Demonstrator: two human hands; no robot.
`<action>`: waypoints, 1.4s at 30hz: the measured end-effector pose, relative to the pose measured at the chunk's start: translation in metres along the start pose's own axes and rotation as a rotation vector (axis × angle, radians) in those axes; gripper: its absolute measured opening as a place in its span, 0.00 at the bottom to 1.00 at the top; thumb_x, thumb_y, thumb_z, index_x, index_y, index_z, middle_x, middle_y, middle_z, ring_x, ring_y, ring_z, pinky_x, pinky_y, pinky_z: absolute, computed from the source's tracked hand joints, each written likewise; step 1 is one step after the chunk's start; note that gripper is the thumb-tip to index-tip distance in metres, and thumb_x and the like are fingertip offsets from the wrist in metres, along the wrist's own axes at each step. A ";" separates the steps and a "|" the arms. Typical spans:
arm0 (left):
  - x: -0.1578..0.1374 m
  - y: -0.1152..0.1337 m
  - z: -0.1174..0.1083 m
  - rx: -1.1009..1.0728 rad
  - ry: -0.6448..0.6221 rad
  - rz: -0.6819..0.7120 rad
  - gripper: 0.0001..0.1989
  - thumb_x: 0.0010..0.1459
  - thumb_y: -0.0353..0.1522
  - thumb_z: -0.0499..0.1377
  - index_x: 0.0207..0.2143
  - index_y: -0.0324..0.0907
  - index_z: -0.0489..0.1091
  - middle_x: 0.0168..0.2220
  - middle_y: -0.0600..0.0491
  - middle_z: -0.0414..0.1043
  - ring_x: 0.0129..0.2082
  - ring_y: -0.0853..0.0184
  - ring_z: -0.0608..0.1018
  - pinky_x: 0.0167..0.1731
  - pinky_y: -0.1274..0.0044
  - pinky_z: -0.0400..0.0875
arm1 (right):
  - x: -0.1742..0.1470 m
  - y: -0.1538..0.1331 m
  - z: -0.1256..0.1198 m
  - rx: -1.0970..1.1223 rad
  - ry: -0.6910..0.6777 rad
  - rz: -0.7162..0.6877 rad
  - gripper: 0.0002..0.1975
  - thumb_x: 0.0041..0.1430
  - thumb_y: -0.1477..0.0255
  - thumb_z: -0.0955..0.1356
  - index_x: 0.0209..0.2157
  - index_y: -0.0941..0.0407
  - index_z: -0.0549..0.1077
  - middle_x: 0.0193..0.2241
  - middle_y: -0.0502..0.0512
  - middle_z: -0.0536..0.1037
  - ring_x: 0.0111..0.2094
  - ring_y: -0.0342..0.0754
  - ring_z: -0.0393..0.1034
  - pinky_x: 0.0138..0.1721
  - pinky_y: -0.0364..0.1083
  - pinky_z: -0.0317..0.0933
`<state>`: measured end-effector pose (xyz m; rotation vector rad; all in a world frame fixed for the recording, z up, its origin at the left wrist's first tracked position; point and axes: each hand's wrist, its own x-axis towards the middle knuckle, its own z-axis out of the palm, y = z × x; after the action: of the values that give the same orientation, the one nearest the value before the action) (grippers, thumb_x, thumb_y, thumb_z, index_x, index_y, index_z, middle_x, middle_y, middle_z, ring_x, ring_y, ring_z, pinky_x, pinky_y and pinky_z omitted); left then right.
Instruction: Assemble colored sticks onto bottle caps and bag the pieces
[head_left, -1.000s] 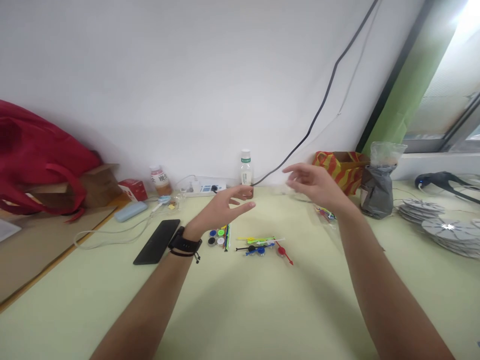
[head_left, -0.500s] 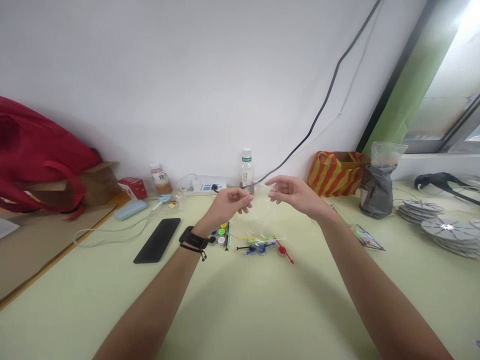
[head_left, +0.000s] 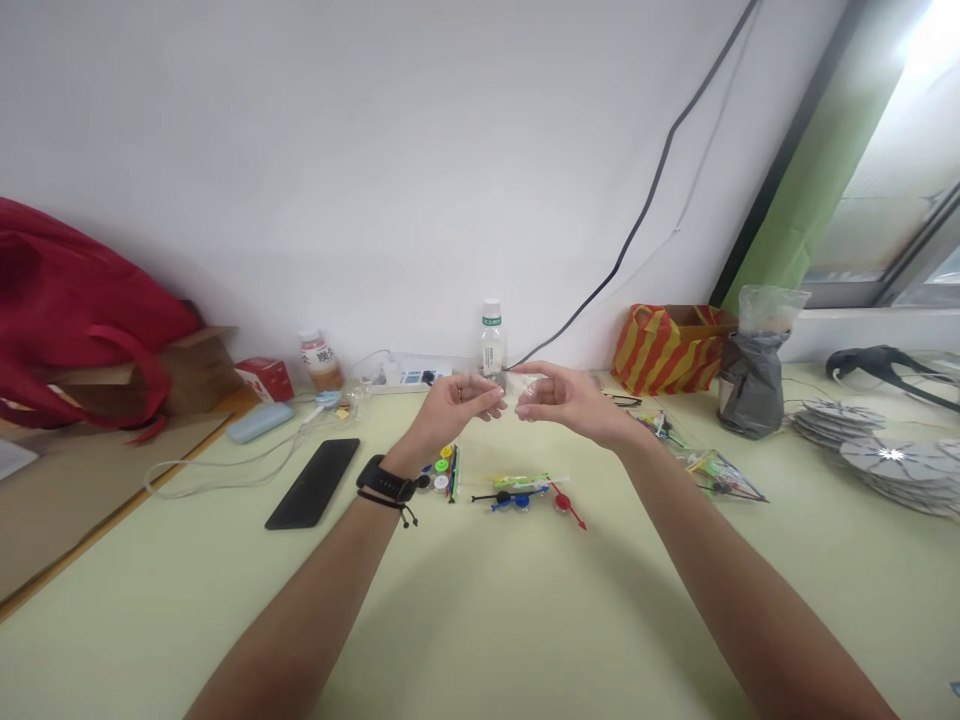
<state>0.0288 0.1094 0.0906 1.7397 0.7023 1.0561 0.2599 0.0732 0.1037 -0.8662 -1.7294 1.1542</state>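
Note:
My left hand (head_left: 459,404) and my right hand (head_left: 568,402) are raised above the table, fingertips close together. Both pinch a thin clear plastic bag (head_left: 519,384), which looks gathered between them. Under the hands lie small plastic pointers with round hubs: a red one (head_left: 562,503), a blue one (head_left: 522,503) and a black one (head_left: 502,497). Behind these are yellow-green sticks (head_left: 517,482). Coloured discs (head_left: 442,467) and a row of coloured sticks (head_left: 454,474) lie just beyond my left wrist, partly covered by it.
Left of my arm lies a black phone (head_left: 313,483). A bottle (head_left: 492,337) stands by the wall, near a power strip (head_left: 412,372). To the right are filled clear packets (head_left: 724,474), a striped bag (head_left: 667,348), a grey bag (head_left: 754,385) and stacked grey discs (head_left: 892,455).
My right hand has moved slightly left and down, closer to the left hand. The clear bag, spread and hanging before, is now bunched up between the fingers.

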 end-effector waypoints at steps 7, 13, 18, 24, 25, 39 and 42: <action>-0.004 0.015 -0.010 0.122 -0.058 0.006 0.18 0.56 0.43 0.69 0.46 0.44 0.78 0.42 0.47 0.80 0.42 0.60 0.80 0.41 0.72 0.73 | -0.002 -0.002 0.005 -0.070 -0.071 -0.010 0.29 0.57 0.69 0.73 0.60 0.51 0.67 0.30 0.49 0.75 0.36 0.48 0.71 0.38 0.48 0.65; -0.006 0.016 -0.004 0.172 -0.175 0.007 0.13 0.58 0.42 0.67 0.36 0.42 0.79 0.33 0.50 0.79 0.35 0.64 0.79 0.38 0.72 0.72 | -0.004 -0.008 0.018 -0.194 -0.199 -0.040 0.30 0.59 0.67 0.72 0.62 0.50 0.66 0.30 0.48 0.75 0.33 0.47 0.69 0.34 0.46 0.63; 0.001 0.010 -0.027 0.081 0.130 0.012 0.15 0.60 0.44 0.65 0.34 0.41 0.74 0.31 0.50 0.78 0.31 0.65 0.78 0.34 0.74 0.69 | -0.004 -0.006 -0.002 -0.214 -0.040 -0.015 0.25 0.59 0.62 0.73 0.57 0.52 0.72 0.28 0.48 0.74 0.33 0.48 0.72 0.37 0.48 0.66; -0.002 0.017 -0.041 0.071 0.008 -0.076 0.15 0.60 0.45 0.65 0.40 0.42 0.77 0.36 0.47 0.81 0.35 0.62 0.80 0.37 0.72 0.72 | -0.010 -0.013 -0.017 -0.213 0.033 0.026 0.17 0.57 0.61 0.74 0.46 0.53 0.78 0.32 0.52 0.79 0.36 0.49 0.73 0.39 0.48 0.66; -0.003 0.017 -0.040 0.130 -0.024 -0.064 0.15 0.58 0.44 0.67 0.40 0.42 0.78 0.35 0.48 0.81 0.35 0.62 0.80 0.37 0.72 0.72 | -0.010 -0.014 -0.016 -0.222 0.022 0.033 0.16 0.57 0.61 0.74 0.45 0.54 0.79 0.32 0.53 0.79 0.36 0.49 0.73 0.39 0.48 0.66; -0.002 -0.004 -0.050 0.236 -0.169 -0.170 0.18 0.56 0.47 0.68 0.40 0.42 0.81 0.35 0.45 0.83 0.37 0.60 0.82 0.38 0.70 0.75 | -0.010 0.008 -0.033 -0.084 -0.065 0.133 0.16 0.55 0.67 0.74 0.46 0.53 0.78 0.37 0.55 0.81 0.39 0.50 0.75 0.45 0.52 0.69; -0.003 -0.007 -0.047 0.251 -0.187 -0.177 0.18 0.55 0.47 0.68 0.37 0.41 0.81 0.36 0.44 0.83 0.38 0.59 0.82 0.39 0.70 0.75 | -0.006 0.016 -0.030 -0.122 -0.014 0.117 0.16 0.54 0.64 0.74 0.43 0.54 0.76 0.36 0.54 0.80 0.36 0.48 0.74 0.41 0.50 0.68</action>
<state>-0.0142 0.1302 0.0911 1.9201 0.8802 0.6969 0.2910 0.0839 0.0934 -1.0480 -1.7952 1.1419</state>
